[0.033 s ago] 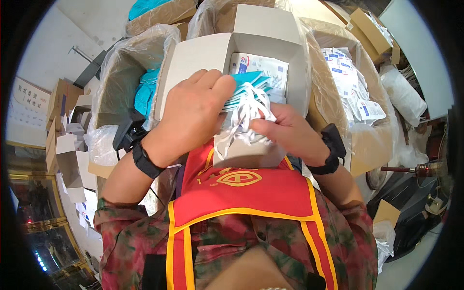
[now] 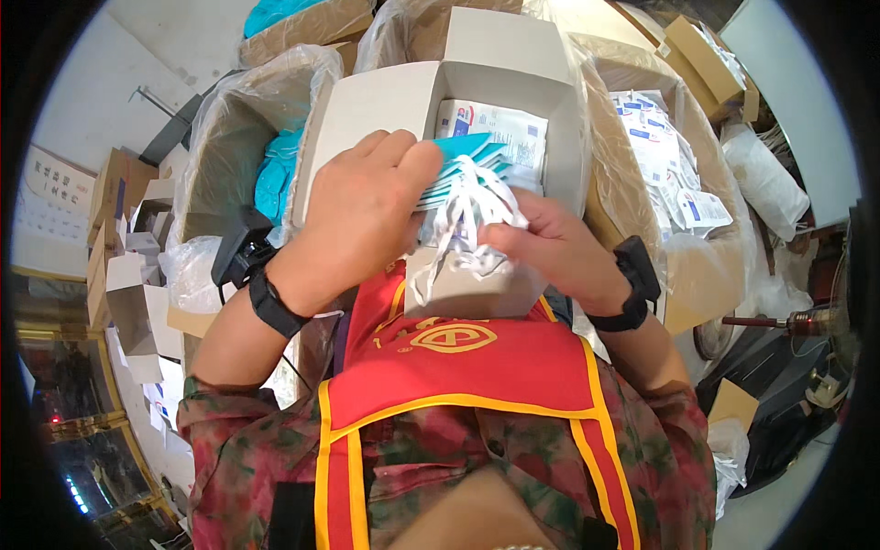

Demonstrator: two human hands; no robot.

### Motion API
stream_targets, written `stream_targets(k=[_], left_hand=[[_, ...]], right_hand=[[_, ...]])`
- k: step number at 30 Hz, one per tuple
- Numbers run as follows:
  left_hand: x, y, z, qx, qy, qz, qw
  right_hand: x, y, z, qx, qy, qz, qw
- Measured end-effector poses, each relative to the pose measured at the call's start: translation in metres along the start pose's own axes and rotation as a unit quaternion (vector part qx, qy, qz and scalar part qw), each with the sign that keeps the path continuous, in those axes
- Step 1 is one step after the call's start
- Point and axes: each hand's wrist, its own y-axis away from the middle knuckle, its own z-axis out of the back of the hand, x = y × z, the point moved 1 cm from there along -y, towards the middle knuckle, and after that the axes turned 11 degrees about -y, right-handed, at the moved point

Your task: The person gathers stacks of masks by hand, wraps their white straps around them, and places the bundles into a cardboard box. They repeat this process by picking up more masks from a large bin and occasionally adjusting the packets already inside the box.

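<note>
My left hand (image 2: pixel 371 206) is closed around the left side of a stack of folded teal face masks (image 2: pixel 460 172). White straps (image 2: pixel 467 215) spill from the stack in a loose bunch toward me. With thumb and fingers, my right hand (image 2: pixel 555 243) pinches the right side of these straps; its fingertips are partly hidden behind them. Both hands and the masks are over an open white carton (image 2: pixel 500 82). Inside it, at the far end, lie white printed packets (image 2: pixel 513 133).
A plastic-lined box (image 2: pixel 247 101) to the left holds teal masks (image 2: pixel 280 179). To the right, another lined box (image 2: pixel 632 82) contains many white packets (image 2: pixel 651 147). Small white cartons (image 2: pixel 137 302) are stacked at the far left. A fan (image 2: pixel 830 312) stands at the right edge.
My right hand has shifted slightly right with the straps. My left hand and the masks have moved a little to the left. The loose straps hang differently.
</note>
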Motion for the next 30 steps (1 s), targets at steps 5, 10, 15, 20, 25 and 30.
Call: stream_targets(k=[5, 10, 15, 20, 25, 30], left_hand=[[0.003, 0.007, -0.006, 0.030, 0.052, 0.012, 0.998], [0.002, 0.011, -0.012, 0.100, 0.145, 0.016, 0.984], [-0.036, 0.035, -0.020, 0.171, 0.399, 0.009, 0.901], [-0.041, 0.034, -0.014, 0.130, 0.434, 0.006, 0.891], [-0.026, 0.021, -0.005, 0.108, 0.272, -0.024, 0.956], [-0.026, 0.021, 0.003, 0.107, 0.220, -0.054, 0.968]], right_hand=[[0.017, 0.016, 0.018, -0.042, -0.104, -0.031, 0.993], [0.042, 0.029, -0.004, 0.087, -0.038, -0.165, 0.982], [0.063, 0.023, -0.024, 0.178, 0.281, 0.215, 0.918], [0.078, 0.020, -0.039, 0.190, 0.314, 0.256, 0.895], [0.080, 0.023, -0.039, 0.302, 0.152, 0.129, 0.932], [0.082, 0.019, -0.024, 0.110, 0.510, 0.295, 0.800]])
